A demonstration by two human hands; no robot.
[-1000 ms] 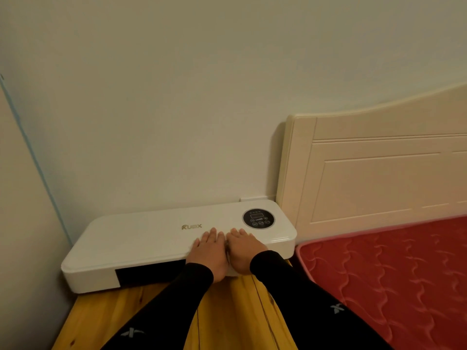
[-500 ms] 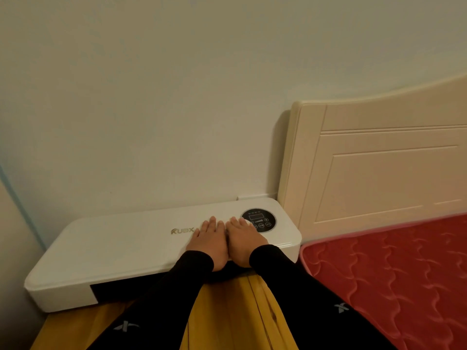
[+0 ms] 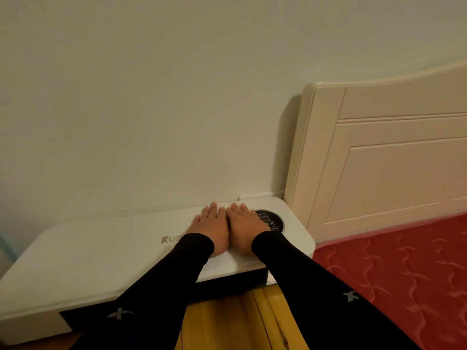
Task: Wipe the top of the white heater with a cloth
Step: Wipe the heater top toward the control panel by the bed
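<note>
The white heater (image 3: 101, 253) lies flat against the wall, with a gold logo and a round black control panel (image 3: 275, 222) near its right end. My left hand (image 3: 211, 228) and my right hand (image 3: 243, 227) lie side by side, palms down, on its top just left of the panel. Under them a paler white cloth (image 3: 235, 263) shows, reaching the heater's front edge and barely standing out from the casing. My right hand covers the left part of the panel. Black sleeves cover both forearms.
A cream headboard (image 3: 379, 160) stands right of the heater, almost touching its end. A red quilted mattress (image 3: 404, 274) fills the lower right. Yellow wooden boards (image 3: 227, 324) run beneath the heater's front. A plain wall is behind.
Both hands have slid together away from me, from the heater's front edge towards the wall, and slightly right onto the panel's edge. The view has moved closer and to the right.
</note>
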